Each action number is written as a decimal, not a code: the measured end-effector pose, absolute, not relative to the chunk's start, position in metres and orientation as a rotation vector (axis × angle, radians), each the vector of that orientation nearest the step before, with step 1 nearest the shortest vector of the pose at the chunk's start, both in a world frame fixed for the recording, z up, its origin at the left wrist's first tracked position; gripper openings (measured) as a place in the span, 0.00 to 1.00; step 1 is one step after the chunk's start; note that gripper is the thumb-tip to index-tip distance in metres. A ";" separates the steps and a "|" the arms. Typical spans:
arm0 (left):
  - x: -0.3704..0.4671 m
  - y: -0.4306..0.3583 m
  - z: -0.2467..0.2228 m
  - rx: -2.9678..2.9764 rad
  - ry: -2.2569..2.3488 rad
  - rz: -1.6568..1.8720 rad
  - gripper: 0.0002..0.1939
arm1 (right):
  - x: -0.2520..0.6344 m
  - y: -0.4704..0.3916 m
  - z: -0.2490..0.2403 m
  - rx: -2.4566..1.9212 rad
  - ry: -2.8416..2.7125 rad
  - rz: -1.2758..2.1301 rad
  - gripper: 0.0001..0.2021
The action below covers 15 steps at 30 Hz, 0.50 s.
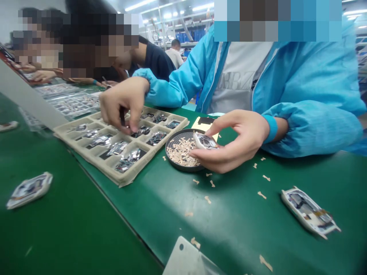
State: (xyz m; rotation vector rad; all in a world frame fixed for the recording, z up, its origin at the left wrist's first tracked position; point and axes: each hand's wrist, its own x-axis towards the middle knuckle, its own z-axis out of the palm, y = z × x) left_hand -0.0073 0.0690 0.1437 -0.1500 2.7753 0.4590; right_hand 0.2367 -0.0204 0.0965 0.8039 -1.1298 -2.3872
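A green table (pixel 71 229) fills the lower frame. Across it, upper right, sits a co-worker in a blue jacket (pixel 309 95); both hands in view are theirs, and the wearer's own hands are out of frame. Left of centre lies a beige tray (pixel 126 179) of small parts. The co-worker's tray hand (pixel 123 101) hovers over it, fingertips pressed together on a part. At centre the other hand (pixel 237 139) pinches a white casing (pixel 205 141) above a round dish (pixel 172 162) of tan tabs. Two more casings lie lower right (pixel 309 212) and lower left (pixel 28 190). Loose tabs (pixel 261 194) are scattered nearby.
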 end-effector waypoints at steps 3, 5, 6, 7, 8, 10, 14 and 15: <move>-0.015 0.098 0.140 -0.883 2.622 0.049 0.17 | 0.238 -0.022 0.093 0.743 -1.163 -2.443 0.25; -0.015 0.092 0.135 -0.634 2.649 0.051 0.18 | 0.238 -0.022 0.091 0.759 -1.166 -2.475 0.24; -0.013 0.081 0.131 -0.347 2.664 0.139 0.21 | 0.238 -0.021 0.092 0.775 -1.160 -2.483 0.23; -0.011 0.066 0.126 -0.029 2.648 0.268 0.25 | 0.238 -0.020 0.092 0.786 -1.151 -2.494 0.23; -0.009 0.050 0.121 0.453 2.590 0.527 0.29 | 0.238 -0.019 0.093 0.794 -1.138 -2.497 0.22; -0.008 0.021 0.113 1.151 2.379 0.993 0.34 | 0.238 -0.017 0.094 0.792 -1.084 -2.530 0.22; -0.012 0.014 0.123 1.525 2.312 1.135 0.33 | 0.238 -0.015 0.095 0.755 -0.857 -2.677 0.17; -0.012 0.022 0.131 1.518 2.337 1.049 0.31 | 0.239 -0.015 0.094 0.744 -0.794 -2.710 0.16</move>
